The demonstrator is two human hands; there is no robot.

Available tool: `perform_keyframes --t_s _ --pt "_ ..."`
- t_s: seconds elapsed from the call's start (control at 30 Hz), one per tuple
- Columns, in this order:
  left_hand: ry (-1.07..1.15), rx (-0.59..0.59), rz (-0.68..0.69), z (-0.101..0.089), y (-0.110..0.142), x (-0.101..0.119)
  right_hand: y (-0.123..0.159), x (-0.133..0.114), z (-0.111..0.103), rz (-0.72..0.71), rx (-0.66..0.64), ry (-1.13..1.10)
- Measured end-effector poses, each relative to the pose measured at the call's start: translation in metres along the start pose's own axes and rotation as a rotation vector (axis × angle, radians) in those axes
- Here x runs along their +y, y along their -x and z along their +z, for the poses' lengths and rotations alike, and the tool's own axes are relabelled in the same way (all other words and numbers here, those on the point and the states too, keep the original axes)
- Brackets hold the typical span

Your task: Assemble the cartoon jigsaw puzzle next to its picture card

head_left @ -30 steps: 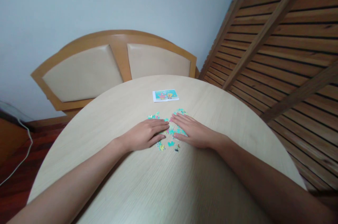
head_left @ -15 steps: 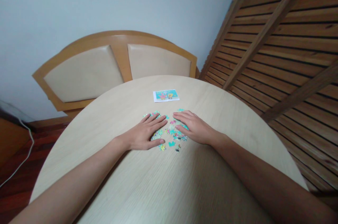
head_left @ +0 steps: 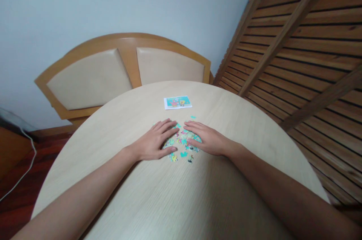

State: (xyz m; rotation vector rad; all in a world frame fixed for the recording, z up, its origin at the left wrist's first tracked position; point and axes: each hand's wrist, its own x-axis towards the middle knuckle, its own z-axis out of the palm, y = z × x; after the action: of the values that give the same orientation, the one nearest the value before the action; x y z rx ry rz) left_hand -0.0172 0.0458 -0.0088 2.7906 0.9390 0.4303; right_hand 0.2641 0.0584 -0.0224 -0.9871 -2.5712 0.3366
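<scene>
Small jigsaw puzzle pieces (head_left: 184, 154) in teal, pink and yellow lie loose in a patch on the table. Over the patch's left side rests my left hand (head_left: 155, 141), palm down, thumb held away from the other fingers. My right hand (head_left: 208, 139) lies on the right side of the patch, fingers stretched toward the left hand. Both hands cover some pieces, and neither grips one. Beyond them is a picture card (head_left: 178, 102) with a pink starfish and a yellow cartoon figure on teal.
The round, pale wooden table (head_left: 141, 202) spans the view. A wide chair back with cream panels (head_left: 90, 80) stands behind it, against a wall. On the right rises a slatted wooden screen (head_left: 305, 44). A white cable (head_left: 33, 149) hangs at the far left.
My left hand's fingers have drawn a little closer together. The right hand has shifted slightly left and nearer me. Pieces between the hands have moved slightly.
</scene>
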Motion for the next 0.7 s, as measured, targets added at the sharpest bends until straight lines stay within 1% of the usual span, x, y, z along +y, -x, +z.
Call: perform_keyframes --t_s 0.07,0.13,0.2,0.23,0.33,0.47,0.6,0.67,0.7 --pt "-0.031 -0.027 -0.11 0.004 0.001 -0.001 -0.001 -0.001 0.003 0.072 0.04 0.041" --pt "-0.042 -0.067 -0.187 0.008 0.001 -0.001 -0.002 -0.001 0.006 0.181 0.057 0.087" --pt "-0.047 -0.099 -0.225 0.009 0.0 0.002 -0.003 0.0 0.008 0.25 0.037 0.096" --pt "-0.051 -0.11 -0.231 0.01 -0.001 0.004 -0.004 0.0 0.009 0.255 0.022 0.086" --pt "-0.053 -0.109 -0.229 0.011 -0.004 0.01 -0.004 0.0 0.008 0.194 0.009 0.033" --pt "-0.025 -0.072 -0.241 0.012 -0.005 0.012 -0.005 -0.004 0.006 0.077 0.043 -0.061" --pt "0.045 -0.047 -0.282 0.014 -0.006 0.009 -0.01 -0.01 0.008 0.023 0.154 -0.164" --pt "0.108 -0.005 -0.295 0.015 -0.006 0.007 -0.012 -0.016 0.009 -0.005 0.204 -0.175" --pt "0.148 0.025 -0.302 0.015 -0.006 0.005 -0.012 -0.02 0.009 -0.028 0.208 -0.164"
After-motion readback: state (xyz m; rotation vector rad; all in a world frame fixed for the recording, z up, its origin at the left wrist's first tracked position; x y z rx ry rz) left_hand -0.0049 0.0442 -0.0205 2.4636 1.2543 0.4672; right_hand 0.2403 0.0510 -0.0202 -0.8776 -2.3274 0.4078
